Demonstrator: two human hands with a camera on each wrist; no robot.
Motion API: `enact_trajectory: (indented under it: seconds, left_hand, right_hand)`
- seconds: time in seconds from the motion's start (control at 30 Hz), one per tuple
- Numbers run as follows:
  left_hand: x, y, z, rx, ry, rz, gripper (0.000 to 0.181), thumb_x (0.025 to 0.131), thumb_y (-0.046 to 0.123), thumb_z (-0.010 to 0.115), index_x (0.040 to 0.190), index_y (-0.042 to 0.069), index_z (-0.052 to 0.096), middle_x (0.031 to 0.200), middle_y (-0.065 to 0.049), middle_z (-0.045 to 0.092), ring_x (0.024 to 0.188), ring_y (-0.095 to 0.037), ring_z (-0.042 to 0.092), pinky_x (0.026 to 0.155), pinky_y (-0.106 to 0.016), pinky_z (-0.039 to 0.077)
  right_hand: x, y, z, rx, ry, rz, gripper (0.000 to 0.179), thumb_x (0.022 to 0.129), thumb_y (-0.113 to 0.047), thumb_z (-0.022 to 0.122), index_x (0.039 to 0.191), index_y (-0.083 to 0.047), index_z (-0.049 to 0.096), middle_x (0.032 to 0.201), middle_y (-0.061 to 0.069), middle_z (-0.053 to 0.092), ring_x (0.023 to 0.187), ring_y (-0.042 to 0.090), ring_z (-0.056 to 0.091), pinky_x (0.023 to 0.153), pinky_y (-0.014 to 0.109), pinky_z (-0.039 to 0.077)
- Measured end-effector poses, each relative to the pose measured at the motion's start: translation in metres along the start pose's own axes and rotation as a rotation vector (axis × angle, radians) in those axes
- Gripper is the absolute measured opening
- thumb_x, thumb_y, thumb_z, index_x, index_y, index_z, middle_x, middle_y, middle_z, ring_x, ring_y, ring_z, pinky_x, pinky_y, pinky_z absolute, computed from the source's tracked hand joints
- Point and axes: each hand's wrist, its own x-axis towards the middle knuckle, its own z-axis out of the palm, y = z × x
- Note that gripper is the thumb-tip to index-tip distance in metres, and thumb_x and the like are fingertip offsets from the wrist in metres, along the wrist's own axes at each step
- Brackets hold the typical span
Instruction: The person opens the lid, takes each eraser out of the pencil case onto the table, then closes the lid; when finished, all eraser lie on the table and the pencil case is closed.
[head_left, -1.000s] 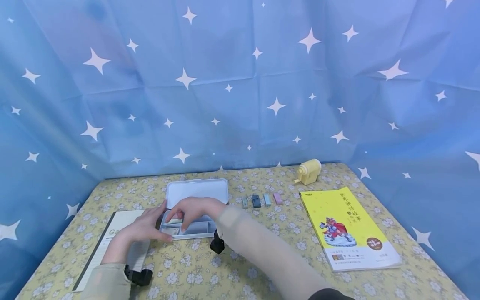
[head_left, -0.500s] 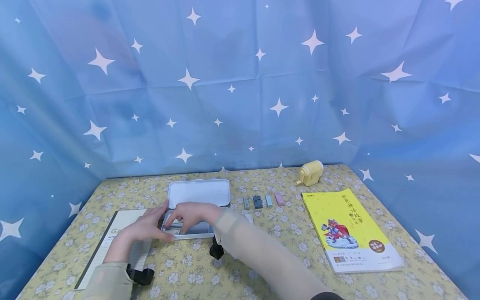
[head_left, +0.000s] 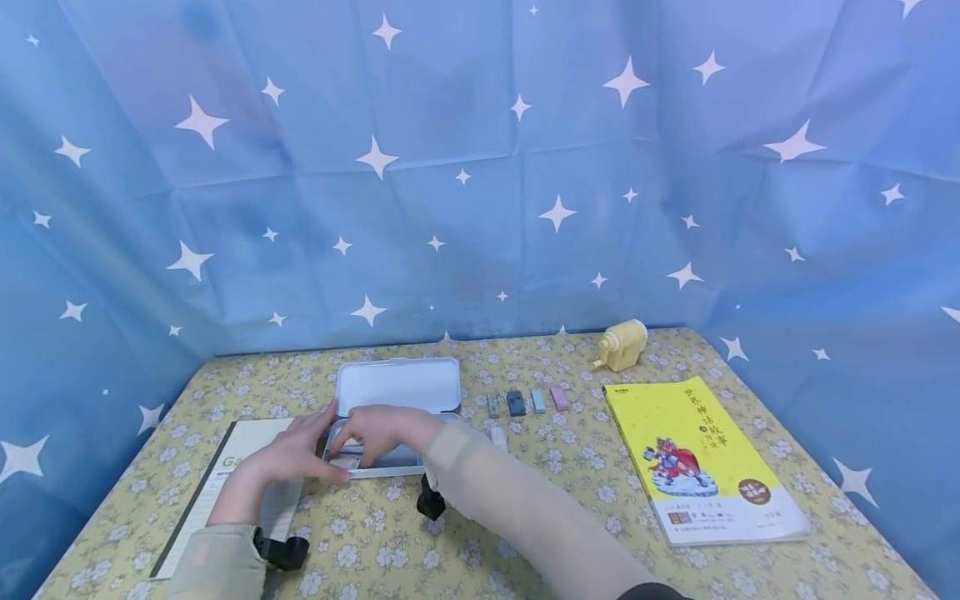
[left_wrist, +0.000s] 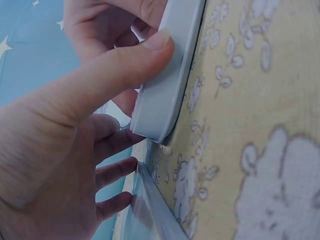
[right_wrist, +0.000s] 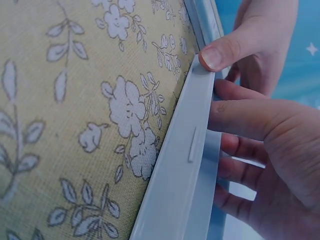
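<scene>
A white pencil case [head_left: 397,385] lies open on the table, its lid tipped back and its tray divided into compartments. My left hand [head_left: 300,450] grips the tray's left end, thumb on the front wall [left_wrist: 167,85] and fingers spread toward the far side. My right hand [head_left: 382,429] reaches down into the left compartments, thumb over the front rim [right_wrist: 197,145] and the other fingers inside. Small pale pieces [head_left: 347,461] show in the tray under it. Whether the right fingertips pinch one of them I cannot tell.
A lined notebook [head_left: 240,492] lies under my left forearm. Right of the case stand several small blocks, among them a dark one [head_left: 516,403] and a pink one [head_left: 559,398]; a white one [head_left: 498,437] sits by my right sleeve. Farther right are a yellow crank sharpener [head_left: 622,346] and a book [head_left: 697,458].
My right hand has sunk slightly lower into the tray, and its sleeve has shifted, uncovering the small white block. The left hand keeps its hold on the case.
</scene>
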Motion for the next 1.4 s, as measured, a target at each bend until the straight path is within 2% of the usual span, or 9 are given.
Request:
enact_trajectory:
  seconds: [0.3, 0.4, 0.5, 0.67, 0.8, 1.07, 1.27, 1.4]
  left_hand:
    - [0.001, -0.001, 0.001, 0.003, -0.001, 0.002, 0.126, 0.067, 0.053, 0.083, 0.153, -0.003, 0.01, 0.155, -0.028, 0.021, 0.136, -0.054, 0.018, 0.096, -0.075, 0.024]
    - [0.001, -0.001, 0.0, 0.005, 0.002, 0.004, 0.126, 0.067, 0.053, 0.083, 0.153, -0.004, 0.01, 0.154, -0.028, 0.021, 0.136, -0.054, 0.019, 0.096, -0.074, 0.025]
    - [0.001, -0.001, 0.001, 0.003, -0.001, 0.005, 0.126, 0.067, 0.053, 0.083, 0.153, -0.004, 0.01, 0.154, -0.028, 0.02, 0.136, -0.054, 0.019, 0.096, -0.074, 0.025]
    - [0.002, 0.0, 0.001, 0.01, 0.001, 0.003, 0.126, 0.067, 0.053, 0.083, 0.153, -0.005, 0.011, 0.154, -0.028, 0.021, 0.135, -0.054, 0.019, 0.096, -0.075, 0.025]
    - [0.001, 0.001, 0.001, 0.017, 0.005, -0.008, 0.125, 0.067, 0.053, 0.083, 0.153, -0.005, 0.012, 0.154, -0.028, 0.021, 0.136, -0.054, 0.019, 0.096, -0.075, 0.024]
    - [0.0, 0.001, 0.002, 0.011, -0.005, -0.029, 0.124, 0.068, 0.052, 0.083, 0.153, -0.003, 0.012, 0.155, -0.028, 0.02, 0.135, -0.055, 0.018, 0.096, -0.075, 0.022]
    - [0.0, 0.003, 0.001, 0.01, -0.003, -0.044, 0.124, 0.066, 0.052, 0.083, 0.153, -0.003, 0.013, 0.154, -0.028, 0.021, 0.135, -0.053, 0.02, 0.098, -0.073, 0.023]
    - [0.0, 0.003, 0.001, 0.013, -0.003, -0.058, 0.125, 0.065, 0.053, 0.083, 0.154, -0.002, 0.013, 0.154, -0.028, 0.021, 0.136, -0.053, 0.02, 0.098, -0.073, 0.024]
  right_hand:
    - [0.0, 0.0, 0.001, -0.006, 0.002, -0.007, 0.047, 0.086, -0.009, 0.074, 0.128, -0.029, 0.065, 0.114, -0.011, 0.059, 0.078, 0.005, 0.044, 0.064, 0.017, 0.036]
    - [-0.001, 0.0, 0.002, -0.013, 0.003, -0.019, 0.047, 0.087, -0.009, 0.074, 0.128, -0.028, 0.065, 0.105, -0.009, 0.06, 0.072, 0.006, 0.039, 0.06, 0.017, 0.033]
    - [-0.002, 0.0, 0.002, -0.033, 0.006, -0.022, 0.047, 0.086, -0.008, 0.074, 0.127, -0.028, 0.066, 0.1, -0.008, 0.059, 0.073, 0.007, 0.039, 0.06, 0.017, 0.033]
    - [-0.006, 0.002, -0.002, -0.052, 0.011, -0.009, 0.047, 0.084, -0.011, 0.076, 0.126, -0.028, 0.066, 0.114, -0.009, 0.058, 0.09, 0.004, 0.05, 0.073, 0.014, 0.042]
    - [-0.012, 0.004, -0.005, -0.04, 0.019, -0.016, 0.047, 0.084, -0.014, 0.078, 0.127, -0.027, 0.065, 0.114, -0.008, 0.057, 0.096, 0.004, 0.053, 0.079, 0.014, 0.044]
    - [-0.031, 0.005, -0.014, 0.033, 0.057, 0.002, 0.051, 0.084, -0.01, 0.077, 0.13, -0.024, 0.062, 0.11, -0.01, 0.057, 0.096, 0.004, 0.053, 0.077, 0.014, 0.043]
    - [-0.05, 0.012, -0.019, 0.095, 0.077, 0.045, 0.049, 0.085, -0.009, 0.075, 0.129, -0.024, 0.061, 0.096, -0.011, 0.058, 0.081, 0.007, 0.051, 0.065, 0.019, 0.042]
    - [-0.062, 0.019, -0.02, 0.122, 0.101, 0.085, 0.046, 0.085, -0.009, 0.076, 0.126, -0.024, 0.062, 0.091, -0.009, 0.059, 0.077, 0.007, 0.053, 0.065, 0.02, 0.044]
